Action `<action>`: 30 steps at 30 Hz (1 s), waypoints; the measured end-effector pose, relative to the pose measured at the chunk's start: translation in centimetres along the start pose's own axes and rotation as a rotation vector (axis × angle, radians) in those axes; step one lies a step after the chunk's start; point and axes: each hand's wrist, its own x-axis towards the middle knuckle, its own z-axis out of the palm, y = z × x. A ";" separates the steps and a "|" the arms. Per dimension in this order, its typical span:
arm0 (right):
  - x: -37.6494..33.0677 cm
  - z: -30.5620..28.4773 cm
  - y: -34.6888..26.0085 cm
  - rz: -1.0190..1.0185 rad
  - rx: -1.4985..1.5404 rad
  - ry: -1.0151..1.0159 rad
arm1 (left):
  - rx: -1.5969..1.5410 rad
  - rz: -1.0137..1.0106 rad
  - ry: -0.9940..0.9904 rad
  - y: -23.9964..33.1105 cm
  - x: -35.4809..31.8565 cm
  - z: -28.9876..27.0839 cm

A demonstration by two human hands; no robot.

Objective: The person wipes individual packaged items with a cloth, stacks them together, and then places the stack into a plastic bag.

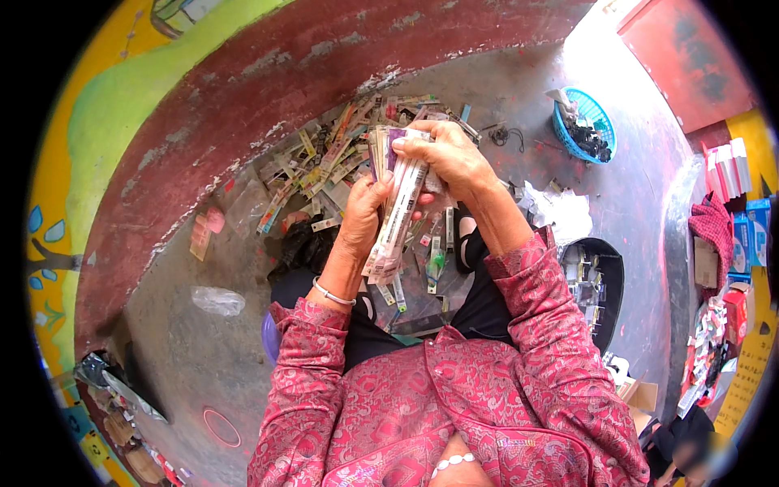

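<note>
A stack of long, narrow printed packets (398, 215) is held upright at a slant in front of me, with a purple one showing near its top. My left hand (365, 213) is closed around the stack's left side, lower down. Gripping it near the top right is my right hand (453, 158), its thumb laid over the front. What the packets contain cannot be made out. Beyond and below my hands, a loose heap of similar thin packets (337, 150) lies on the floor. A few more, one with green on it (436, 264), lie between my legs.
A light blue basket (610, 134) with black items stands at the far right. White crumpled plastic (556, 211) and a black tub (615, 272) of packets sit right of me. Clear plastic (217, 301) lies left. A low maroon wall (203, 105) curves behind the heap. Boxes (759, 219) line the right.
</note>
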 end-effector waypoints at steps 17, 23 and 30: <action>-1.4 -0.9 -3.1 -0.788 -0.642 0.193 | 0.043 -0.065 -0.017 0.4 -0.1 0.0; -0.9 -0.6 -0.9 -0.841 -1.376 0.238 | 0.344 -0.067 0.024 0.1 0.0 -0.5; -1.4 0.3 0.1 -0.828 -1.319 0.053 | 0.357 -0.042 0.037 -0.5 0.6 -1.6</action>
